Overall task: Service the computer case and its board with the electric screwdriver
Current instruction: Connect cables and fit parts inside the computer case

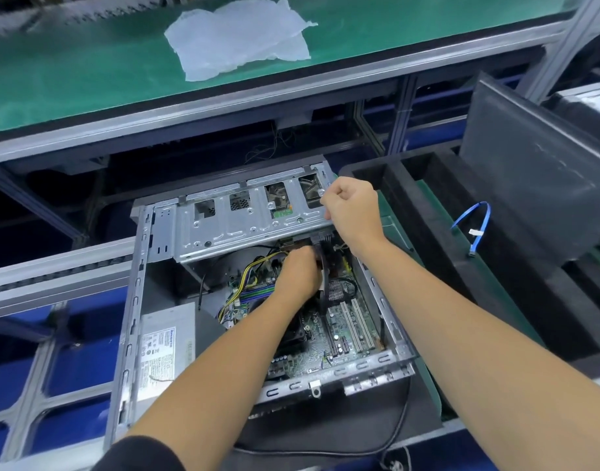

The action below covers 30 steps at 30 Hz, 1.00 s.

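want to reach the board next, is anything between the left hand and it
Yes. The left hand is already down inside the case, but black cables cross over the board right beside it, and the drive cage overhangs the far end.

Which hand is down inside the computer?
The left hand, reaching among the cables over the board. The right hand is up at the drive cage.

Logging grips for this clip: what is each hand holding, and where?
Left hand grips black cables under the drive cage. Right hand grips the cage's right end.
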Motion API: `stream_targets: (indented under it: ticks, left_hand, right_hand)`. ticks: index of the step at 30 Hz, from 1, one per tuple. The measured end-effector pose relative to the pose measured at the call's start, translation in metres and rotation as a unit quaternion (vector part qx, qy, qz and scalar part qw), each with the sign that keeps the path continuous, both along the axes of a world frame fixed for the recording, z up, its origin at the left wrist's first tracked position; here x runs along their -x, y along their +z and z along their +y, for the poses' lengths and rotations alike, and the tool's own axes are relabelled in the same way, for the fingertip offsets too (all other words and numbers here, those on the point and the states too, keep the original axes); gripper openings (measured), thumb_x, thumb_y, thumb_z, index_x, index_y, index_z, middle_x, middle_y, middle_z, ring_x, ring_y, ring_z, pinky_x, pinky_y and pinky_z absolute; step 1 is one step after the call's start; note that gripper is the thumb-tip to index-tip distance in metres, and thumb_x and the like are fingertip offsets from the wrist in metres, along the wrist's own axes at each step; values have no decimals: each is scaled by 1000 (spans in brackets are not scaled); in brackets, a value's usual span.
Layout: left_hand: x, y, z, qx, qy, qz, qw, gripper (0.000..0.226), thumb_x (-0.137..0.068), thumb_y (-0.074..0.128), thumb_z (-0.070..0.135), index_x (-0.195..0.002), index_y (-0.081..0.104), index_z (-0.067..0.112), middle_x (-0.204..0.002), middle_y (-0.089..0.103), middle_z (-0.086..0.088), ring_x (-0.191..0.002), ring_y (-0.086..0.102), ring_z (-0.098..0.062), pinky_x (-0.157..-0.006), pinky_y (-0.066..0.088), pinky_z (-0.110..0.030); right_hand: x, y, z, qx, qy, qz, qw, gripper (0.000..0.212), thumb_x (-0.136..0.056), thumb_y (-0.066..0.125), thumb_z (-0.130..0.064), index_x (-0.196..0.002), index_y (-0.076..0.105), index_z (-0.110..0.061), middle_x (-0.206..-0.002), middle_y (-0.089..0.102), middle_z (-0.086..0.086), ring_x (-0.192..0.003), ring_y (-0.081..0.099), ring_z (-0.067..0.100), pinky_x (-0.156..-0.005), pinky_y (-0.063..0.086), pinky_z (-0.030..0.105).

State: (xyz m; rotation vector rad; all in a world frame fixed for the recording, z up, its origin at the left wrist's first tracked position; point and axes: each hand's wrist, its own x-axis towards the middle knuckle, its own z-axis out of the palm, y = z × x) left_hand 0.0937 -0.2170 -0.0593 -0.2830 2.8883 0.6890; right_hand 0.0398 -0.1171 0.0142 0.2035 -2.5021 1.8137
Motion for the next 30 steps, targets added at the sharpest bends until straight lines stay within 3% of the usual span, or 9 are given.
stream_targets:
  ticks: [4,7,10,13,18,20,22,25,30]
  left_hand:
    - [6,4,2,-43,41,-30,998,15,-90,51,5,-94,66,1,-98,66,-15,-93,62,-32,-69,43,-31]
    - [6,7,5,-52,1,-53,997,16,-88,52,0,-98,64,-1,-105,65,-19,-98,61,-33,-77,46,-31]
    - [7,8,7,-9,-61,-78,995,14,-86,52,2,-76,60,3,-87,64,-20,-82,59,-35,-64,42,-32]
    - [6,9,7,16,-85,-94,992,16,-83,50,-2,-78,64,3,-71,58,-13,-60,50,-28,-50,39,-28]
    - [5,14,7,39,-115,-78,990,17,-84,50,-4,-94,63,-8,-86,59,-28,-86,60,-41,-67,51,-44]
    - [6,14,8,46,-119,-57,990,12,-82,49,-8,-89,56,-14,-84,58,-28,-83,59,-42,-68,51,-49]
    - [3,14,7,67,-139,-48,987,9,-83,48,-8,-77,55,-10,-69,52,-22,-72,56,-43,-59,47,-46]
    - [2,10,3,80,-150,-32,985,35,-84,48,-4,-56,33,8,-60,34,-8,-56,38,-31,-45,29,-31]
    - [4,7,-1,55,-162,-22,985,30,-81,49,-1,-57,35,8,-61,41,-9,-53,37,-26,-49,30,-30]
  right_hand:
    - [-1,2,-1,-8,-1,2,1000,15,-85,55,-1,-74,61,7,-72,62,28,-62,51,23,-68,54,46]
    - [-2,2,-1,-8,-3,2,1000,15,-84,55,-1,-74,61,7,-72,62,28,-62,51,23,-70,55,46]
    - [-2,2,-1,-9,-5,5,1000,15,-84,55,-1,-73,60,7,-72,62,28,-63,51,23,-73,55,47]
    - [-2,2,-1,-10,-6,6,1000,15,-84,55,-1,-73,61,7,-72,62,28,-64,52,24,-74,54,48]
    - [-3,3,-1,-12,-1,5,1000,14,-85,55,0,-74,61,7,-71,62,28,-63,51,24,-73,54,47]
    - [-3,3,0,-14,-1,6,1000,14,-84,55,0,-74,62,6,-71,63,27,-62,52,24,-71,54,47]
    - [-3,4,0,-12,0,3,1000,14,-84,55,0,-74,62,6,-70,62,27,-62,52,24,-70,54,47]
    - [-3,4,1,-10,2,2,1000,14,-84,55,0,-74,62,6,-71,62,28,-62,51,23,-71,54,48]
    - [-3,3,0,-13,2,0,1000,13,-83,55,0,-74,62,6,-70,63,27,-62,51,22,-72,55,45]
